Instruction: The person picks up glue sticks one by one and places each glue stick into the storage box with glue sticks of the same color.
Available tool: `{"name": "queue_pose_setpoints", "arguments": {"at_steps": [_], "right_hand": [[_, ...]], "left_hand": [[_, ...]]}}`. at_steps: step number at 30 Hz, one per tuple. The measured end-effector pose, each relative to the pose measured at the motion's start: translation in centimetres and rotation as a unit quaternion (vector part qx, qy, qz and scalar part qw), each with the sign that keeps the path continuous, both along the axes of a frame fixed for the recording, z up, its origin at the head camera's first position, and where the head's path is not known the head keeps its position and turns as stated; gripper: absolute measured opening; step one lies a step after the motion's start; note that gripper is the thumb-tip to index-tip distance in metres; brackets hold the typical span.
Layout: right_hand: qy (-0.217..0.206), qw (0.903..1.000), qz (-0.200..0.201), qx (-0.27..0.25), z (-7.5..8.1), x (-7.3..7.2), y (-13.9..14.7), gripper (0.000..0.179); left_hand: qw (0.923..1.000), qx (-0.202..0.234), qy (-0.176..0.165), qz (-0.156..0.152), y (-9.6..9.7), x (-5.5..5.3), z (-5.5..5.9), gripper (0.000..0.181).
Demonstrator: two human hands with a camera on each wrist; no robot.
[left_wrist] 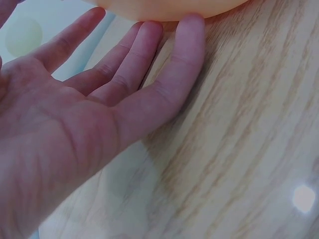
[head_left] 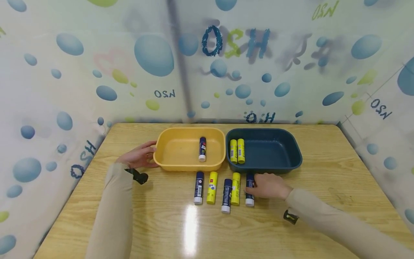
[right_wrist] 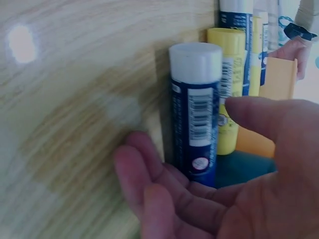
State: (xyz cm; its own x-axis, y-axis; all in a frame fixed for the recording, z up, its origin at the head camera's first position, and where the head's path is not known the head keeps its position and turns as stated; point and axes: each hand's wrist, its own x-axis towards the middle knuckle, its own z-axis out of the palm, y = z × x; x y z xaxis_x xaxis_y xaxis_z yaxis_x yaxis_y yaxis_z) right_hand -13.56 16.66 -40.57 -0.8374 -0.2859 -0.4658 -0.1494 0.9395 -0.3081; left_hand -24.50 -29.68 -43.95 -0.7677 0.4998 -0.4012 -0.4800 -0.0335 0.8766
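Only the right wrist view shows my right hand's (head_left: 268,185) thumb and fingers standing apart around a navy glue stick (right_wrist: 194,119). My left hand's (head_left: 139,155) fingers, loosely spread, touch the yellow tray (head_left: 189,167).

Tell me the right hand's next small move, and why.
I'd likely close the right hand around the rightmost dark blue glue stick: its fingers curve beside the stick in the right wrist view, yet some tips look apart from it, so lifting now seems premature.
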Motion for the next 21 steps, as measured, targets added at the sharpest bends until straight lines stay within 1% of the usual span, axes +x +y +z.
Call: {"name": "queue_pose_setpoints", "arguments": {"at_steps": [5, 8, 14, 16, 21], "right_hand": [[0.002, 0.9999, -0.008, 0.015, -0.45, 0.07, -0.33, 0.041], [0.002, 0.9998, -0.013, 0.012, -0.46, 0.14, -0.45, 0.041], [0.003, 0.9993, -0.023, -0.028, -0.44, 0.32, -0.39, 0.032], [0.006, 0.9989, -0.02, -0.041, -0.43, 0.36, -0.3, 0.031], [0.003, 0.998, -0.019, -0.061, -0.68, 0.3, -0.04, 0.031]], "left_hand": [[1.0, -0.006, -0.006, 0.003, 0.09, 0.03, 0.1, 0.055], [0.9999, -0.004, -0.011, 0.004, 0.09, 0.01, 0.1, 0.055], [0.9999, 0.006, -0.007, -0.007, -0.05, 0.08, 0.09, 0.055], [1.0, 0.005, -0.007, -0.005, 0.0, 0.1, 0.13, 0.055], [0.9998, -0.006, -0.016, 0.01, 0.2, 0.06, 0.16, 0.054]]}}
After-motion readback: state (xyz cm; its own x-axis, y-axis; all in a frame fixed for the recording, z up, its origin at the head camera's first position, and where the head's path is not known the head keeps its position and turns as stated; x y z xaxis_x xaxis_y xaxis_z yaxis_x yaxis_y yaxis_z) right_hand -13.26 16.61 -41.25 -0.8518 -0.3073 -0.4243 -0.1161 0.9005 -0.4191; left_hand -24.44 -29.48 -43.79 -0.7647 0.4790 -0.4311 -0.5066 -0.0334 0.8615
